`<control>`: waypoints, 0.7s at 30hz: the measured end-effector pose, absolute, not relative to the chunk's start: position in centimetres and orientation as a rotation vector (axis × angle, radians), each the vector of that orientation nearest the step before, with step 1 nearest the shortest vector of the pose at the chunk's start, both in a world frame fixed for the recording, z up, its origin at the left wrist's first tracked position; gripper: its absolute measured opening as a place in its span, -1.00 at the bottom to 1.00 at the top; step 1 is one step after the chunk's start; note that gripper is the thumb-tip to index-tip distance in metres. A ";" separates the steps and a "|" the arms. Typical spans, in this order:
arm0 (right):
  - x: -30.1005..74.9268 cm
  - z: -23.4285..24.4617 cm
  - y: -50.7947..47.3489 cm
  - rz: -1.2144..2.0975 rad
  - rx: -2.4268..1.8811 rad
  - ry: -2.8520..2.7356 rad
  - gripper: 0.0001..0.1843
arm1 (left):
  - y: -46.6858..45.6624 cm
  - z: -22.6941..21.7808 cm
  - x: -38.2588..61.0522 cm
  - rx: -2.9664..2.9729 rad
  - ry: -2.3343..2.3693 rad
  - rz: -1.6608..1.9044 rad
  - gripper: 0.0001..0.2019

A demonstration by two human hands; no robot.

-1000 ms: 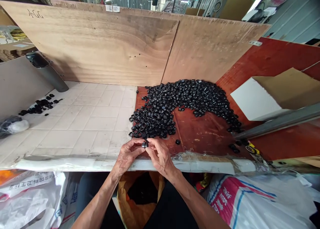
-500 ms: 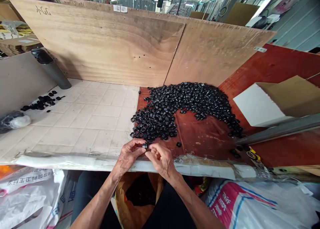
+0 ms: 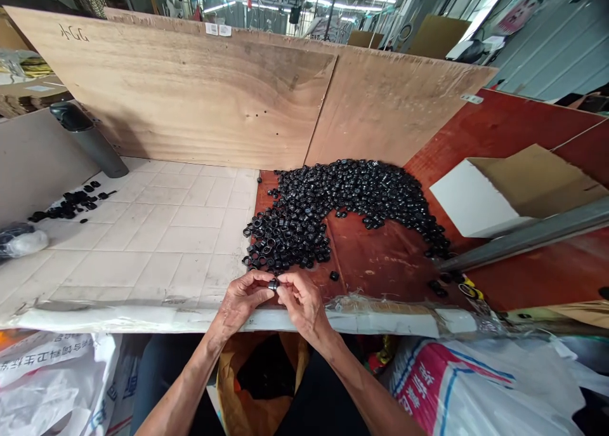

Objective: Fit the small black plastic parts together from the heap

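Observation:
Just above the table's front edge, a small black ring-shaped part [image 3: 273,285] sits between my two hands. My left hand [image 3: 239,301] pinches it between thumb and fingers from the left. From the right, the thumb and fingertips of my right hand [image 3: 304,304] close on the same part; anything smaller between them is too small to tell. Beyond my fingers lies a large heap of similar black parts [image 3: 352,185], with open rings [image 3: 271,242] at its near left end. One loose black part [image 3: 333,275] rests to the right of my right hand.
A plywood board [image 3: 204,99] closes off the back. At the left stand a dark bottle [image 3: 98,144] and scattered black pieces [image 3: 71,204]. To the right are an open carton [image 3: 476,198] and a metal bar [image 3: 523,233]. Below the edge hangs an open orange-brown bag [image 3: 228,385].
My right fingertips have come in to the black part in my left hand and closed on it. The whole view has shifted slightly.

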State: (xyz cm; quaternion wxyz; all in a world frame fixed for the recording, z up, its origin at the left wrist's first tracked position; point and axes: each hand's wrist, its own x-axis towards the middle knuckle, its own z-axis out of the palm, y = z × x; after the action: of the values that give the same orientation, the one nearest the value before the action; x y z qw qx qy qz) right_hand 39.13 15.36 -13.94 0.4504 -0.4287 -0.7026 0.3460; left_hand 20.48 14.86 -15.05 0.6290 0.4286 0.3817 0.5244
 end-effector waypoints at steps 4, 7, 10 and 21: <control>39.0 -14.0 14.9 0.905 -1.054 -1.715 -0.82 | 15.0 -15.2 20.2 1.034 0.880 1.198 -0.70; 38.7 -13.9 14.6 1.074 -1.140 -1.595 -0.84 | 14.7 -15.4 20.3 1.262 0.990 1.250 -0.75; 38.2 -13.7 13.7 1.348 -1.237 -1.394 -0.80 | 13.3 -15.8 20.5 1.612 1.132 1.312 -0.84; 40.4 -14.0 14.1 0.963 -1.392 -1.700 -0.95 | 10.9 -13.1 20.3 1.901 1.382 0.890 -0.86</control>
State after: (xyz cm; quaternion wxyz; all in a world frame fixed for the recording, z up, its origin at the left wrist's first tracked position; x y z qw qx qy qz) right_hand 40.42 14.06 -14.01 0.3629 -0.5407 -0.6604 0.3740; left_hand 20.30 10.94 -13.11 0.3090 0.7195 0.5228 0.3369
